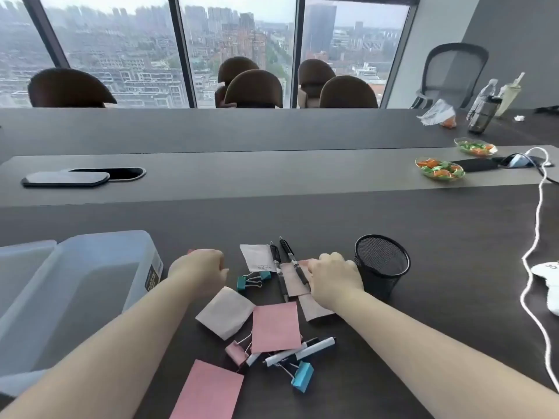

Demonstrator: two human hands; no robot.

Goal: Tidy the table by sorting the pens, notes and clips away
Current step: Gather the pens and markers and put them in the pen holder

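Two hands lie among pens, notes and clips on a dark table (423,237).

The landmark is the black mesh pen cup (381,264). Just left of it the right hand (334,278) lies knuckles up on a pale note, beside two black pens (287,264); whether it grasps anything I cannot tell. Further left, the left hand (201,272) is curled, and its grip is also not visible. A teal clip (249,282) lies between the hands. Pink notes (275,326), a white pen (302,352) and a blue clip (302,376) lie nearer the person. The clear plastic bin (99,276) stands far left.
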